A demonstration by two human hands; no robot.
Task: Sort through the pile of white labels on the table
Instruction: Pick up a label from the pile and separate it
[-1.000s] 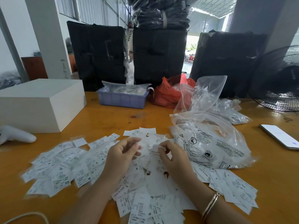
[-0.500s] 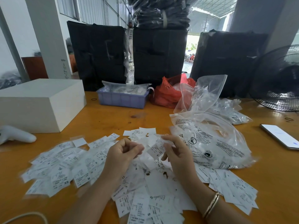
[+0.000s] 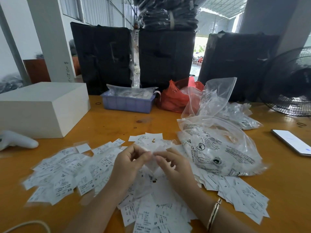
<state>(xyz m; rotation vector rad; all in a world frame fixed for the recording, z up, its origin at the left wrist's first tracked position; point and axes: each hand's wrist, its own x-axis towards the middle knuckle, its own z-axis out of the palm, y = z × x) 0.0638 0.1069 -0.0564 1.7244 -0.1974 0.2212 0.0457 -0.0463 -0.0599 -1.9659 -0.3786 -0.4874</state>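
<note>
A wide pile of white labels (image 3: 70, 175) with black print and size letters is spread over the orange table (image 3: 107, 125). Both hands are raised just above the middle of the pile, fingertips nearly meeting. My left hand (image 3: 129, 163) and my right hand (image 3: 175, 165) together pinch a small bunch of white labels (image 3: 155, 148) between thumbs and fingers. More labels lie under my forearms and to the right, below the bag. A gold bangle sits on my right wrist.
A clear printed plastic bag (image 3: 217, 148) lies right of the hands, more bags behind it. A phone (image 3: 292, 142) rests far right, a fan (image 3: 291, 84) beyond. A white box (image 3: 42, 108), white controller (image 3: 15, 140), blue tray (image 3: 127, 102) and red bag (image 3: 175, 98) stand left and behind.
Both hands rose from the pile and came together. They now pinch a small bunch of labels between them; a second ago they were lower and apart in the pile.
</note>
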